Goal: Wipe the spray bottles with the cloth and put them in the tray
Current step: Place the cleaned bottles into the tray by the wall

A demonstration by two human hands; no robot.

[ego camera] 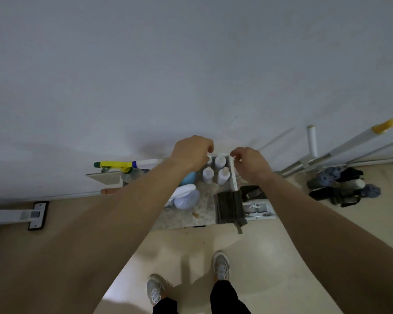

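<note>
While the left hand (192,152) and right hand (247,163) curl over the small bottles (222,174) at twelve o'clock, each grip unreadable, a knuckle may topple neighbours.

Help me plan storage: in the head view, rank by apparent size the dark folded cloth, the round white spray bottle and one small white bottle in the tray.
1. dark folded cloth, only slightly ahead of the next
2. round white spray bottle; these two look close
3. small white bottle, clearly the smallest
</note>
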